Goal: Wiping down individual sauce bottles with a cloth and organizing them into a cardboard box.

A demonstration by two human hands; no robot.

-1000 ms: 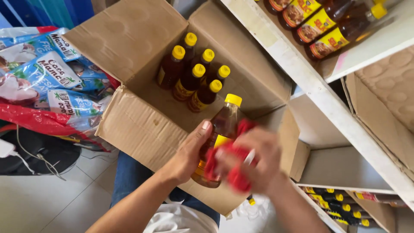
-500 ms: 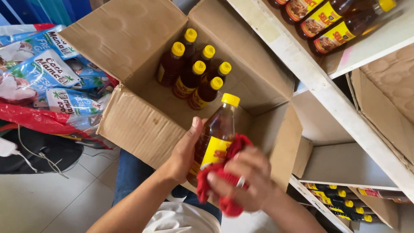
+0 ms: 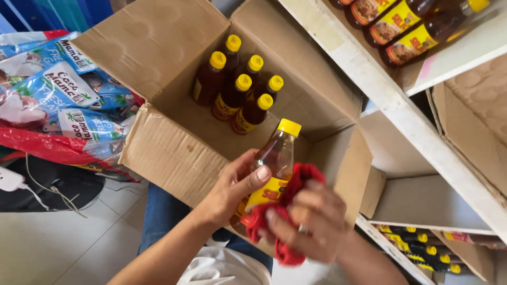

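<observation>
My left hand grips a clear bottle of brown liquid with a yellow cap and yellow label, held tilted over the front edge of an open cardboard box. My right hand presses a red cloth against the bottle's lower side. Inside the box stand several more brown bottles with yellow caps, grouped at the far left.
A white shelf unit rises on the right, with similar bottles lying on the top shelf and more on a low shelf. Blue and red bags lie left of the box. White tiled floor below.
The red cloth and my right hand have slid down from the bottle's middle to its lower part. The bottle has stayed in my left hand, tilted slightly more upright.
</observation>
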